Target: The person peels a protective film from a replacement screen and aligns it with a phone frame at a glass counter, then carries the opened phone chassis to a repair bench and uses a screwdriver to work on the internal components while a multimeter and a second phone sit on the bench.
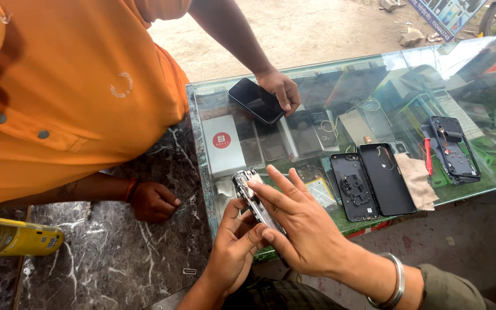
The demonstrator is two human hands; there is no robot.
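Both my hands hold an opened phone body (pixel 247 189) on edge above the front of the glass counter (pixel 340 80). My left hand (pixel 233 250) grips it from below, thumb up its side. My right hand (pixel 302 221) wraps its lower part, with fingers stretched flat along its face. A metal bangle (pixel 394 284) circles my right wrist.
Another person in an orange shirt (pixel 70 86) leans over the dark marble top (pixel 116 252), one hand (pixel 282 89) on a black phone (pixel 255 100), the other (pixel 151 201) fisted. Two black back covers (pixel 371 181), a cloth (pixel 417 181), a red tool (pixel 427 156), a phone frame (pixel 453 149) and a yellow can (pixel 12 236) lie around.
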